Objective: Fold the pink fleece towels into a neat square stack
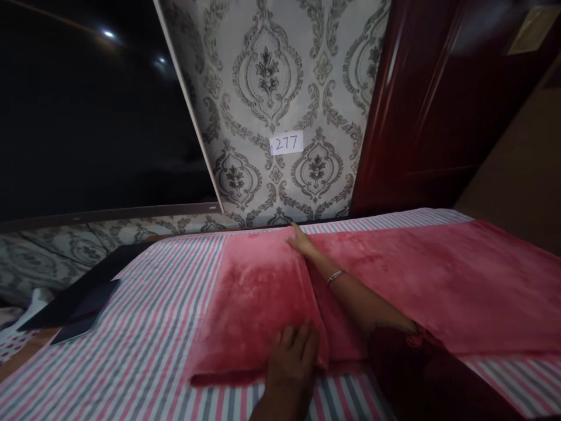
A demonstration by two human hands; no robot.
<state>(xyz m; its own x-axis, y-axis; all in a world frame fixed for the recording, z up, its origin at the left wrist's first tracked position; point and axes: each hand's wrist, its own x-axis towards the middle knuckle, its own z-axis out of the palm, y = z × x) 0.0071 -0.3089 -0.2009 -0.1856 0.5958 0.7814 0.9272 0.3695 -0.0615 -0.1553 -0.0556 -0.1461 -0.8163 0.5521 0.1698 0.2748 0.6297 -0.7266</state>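
Observation:
A red plush blanket (pixel 456 286) is spread lengthwise over a striped cloth, and its left end is folded back to the right in a layer (pixel 258 310). My left hand (pixel 293 356) lies palm down on the near right corner of this layer, its fingers extended and slightly blurred. Reaching across the blanket, my right hand (pixel 300 241), with a silver bracelet on its wrist, touches the far right corner of the same layer. Its fingers are apart, and part of its grip side is hidden.
The striped cloth (pixel 144 310) covers the surface beneath. A large dark screen (pixel 96 117) stands at the back left, with black flat panels (pixel 85 310) below it. Behind are a patterned wall (pixel 267 70) bearing a "277" label (pixel 286 142) and a dark red wooden panel (pixel 429 99).

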